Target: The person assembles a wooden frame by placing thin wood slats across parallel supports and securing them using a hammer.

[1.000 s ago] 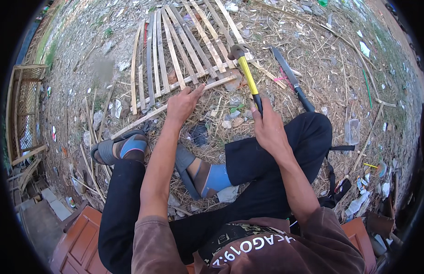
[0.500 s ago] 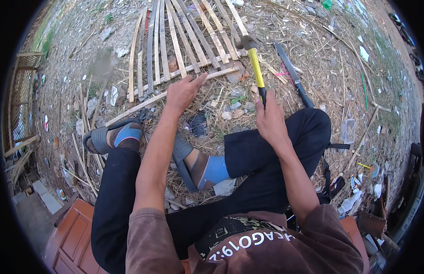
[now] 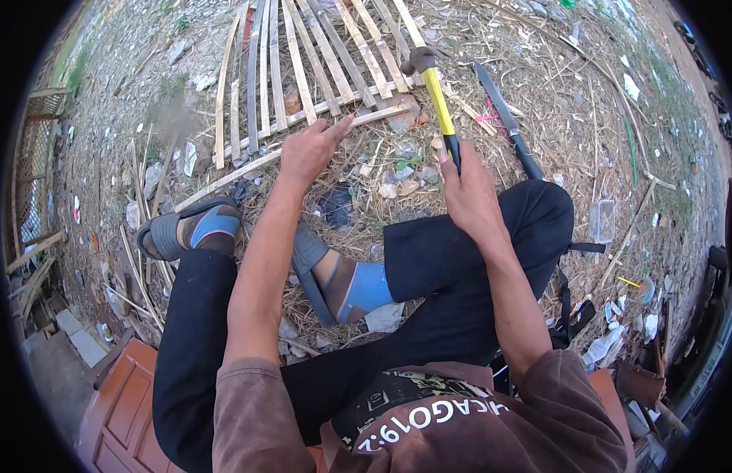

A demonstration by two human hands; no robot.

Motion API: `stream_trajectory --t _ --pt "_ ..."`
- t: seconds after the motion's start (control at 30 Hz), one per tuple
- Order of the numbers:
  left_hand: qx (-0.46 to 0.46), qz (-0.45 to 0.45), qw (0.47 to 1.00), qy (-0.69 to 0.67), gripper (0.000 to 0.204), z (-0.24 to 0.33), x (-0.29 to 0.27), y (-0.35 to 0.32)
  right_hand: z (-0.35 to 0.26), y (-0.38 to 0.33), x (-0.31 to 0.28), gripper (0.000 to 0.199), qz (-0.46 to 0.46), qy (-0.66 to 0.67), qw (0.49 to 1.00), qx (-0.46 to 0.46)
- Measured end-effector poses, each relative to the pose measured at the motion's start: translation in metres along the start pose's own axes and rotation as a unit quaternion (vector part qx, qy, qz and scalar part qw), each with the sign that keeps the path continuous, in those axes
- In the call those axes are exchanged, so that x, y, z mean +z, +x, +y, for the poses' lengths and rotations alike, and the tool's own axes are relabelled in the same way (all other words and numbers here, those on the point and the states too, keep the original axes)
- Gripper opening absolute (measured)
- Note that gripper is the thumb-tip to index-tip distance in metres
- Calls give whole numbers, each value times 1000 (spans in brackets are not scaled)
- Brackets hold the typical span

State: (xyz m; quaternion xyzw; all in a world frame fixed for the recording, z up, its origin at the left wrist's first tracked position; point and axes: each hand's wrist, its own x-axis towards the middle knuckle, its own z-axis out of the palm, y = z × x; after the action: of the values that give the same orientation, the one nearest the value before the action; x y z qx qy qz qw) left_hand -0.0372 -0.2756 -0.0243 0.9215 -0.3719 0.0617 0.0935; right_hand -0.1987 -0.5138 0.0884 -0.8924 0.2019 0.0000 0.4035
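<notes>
Hammer (image 3: 434,87) right of slat panel (image 3: 303,71), machete (image 3: 504,118) further right, both on ground.

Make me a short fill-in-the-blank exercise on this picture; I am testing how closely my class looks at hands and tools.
1. The right hand grips a hammer whose handle is black and ____.
2. The left hand rests on a ____ of bamboo slats.
3. The long dark blade lies on the ground to the ____ of the hammer.
4. Both feet wear blue socks and grey ____.

Missing words: yellow; panel; right; sandals
</notes>
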Motion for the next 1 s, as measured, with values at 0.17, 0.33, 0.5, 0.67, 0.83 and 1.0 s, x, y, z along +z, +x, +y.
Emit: stream_trajectory --t 0.17,0.33,0.5,0.67,0.83,1.0 --pt "-2 9 1000 8 36 -4 2 -4 -6 0 -5 22 55 45 997 -16" --pt "0 5 1000 -10 36 -4 7 -9 0 -7 -4 20 -8 23 999 32" --pt "-6 8 1000 -9 35 -3 0 -5 -5 -14 1 21 75 68 995 -11" --pt "2 10 1000 -18 36 0 6 4 18 -13 5 21 -4 32 999 35" --pt "-13 -6 1000 2 39 -6 -3 -7 -14 -14 -15 18 64 92 993 46" --pt "-1 6 1000 -8 39 -2 1 0 40 -18 34 18 -29 42 999 16"
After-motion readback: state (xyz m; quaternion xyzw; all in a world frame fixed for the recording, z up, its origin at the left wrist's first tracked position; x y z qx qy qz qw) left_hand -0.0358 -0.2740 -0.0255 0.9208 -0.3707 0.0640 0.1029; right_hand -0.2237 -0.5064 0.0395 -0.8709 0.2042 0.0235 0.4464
